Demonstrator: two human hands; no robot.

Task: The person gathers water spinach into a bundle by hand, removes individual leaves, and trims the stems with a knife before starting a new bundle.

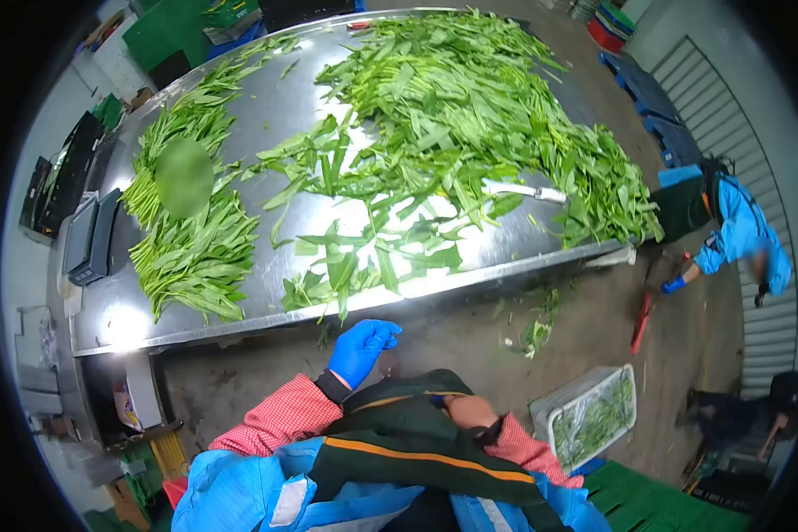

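Observation:
My left hand (pixel 362 353), in a blue glove, is held just off the near edge of the metal table (pixel 270 97). Its fingers are curled together, and I see nothing in them. My right hand (pixel 468 411) is low against my dark trousers; a bit of blue shows at its end, but the fingers are hidden. Long-leaved green vegetables (pixel 434 89) spread in a big heap over the table's middle and right. Loose stalks (pixel 341 266) lie nearest my left hand. Bunches with stems lined up (pixel 195 266) form a row at the left. A white-and-silver tool (pixel 525 191) rests on the heap.
A grey device (pixel 93 238) stands at the table's left end. On the floor to my right is a white crate (pixel 585 417) of greens under clear plastic. A person in blue (pixel 743 230) holds something red at the right; another person (pixel 749 412) is lower right. Fallen leaves (pixel 536 332) litter the floor.

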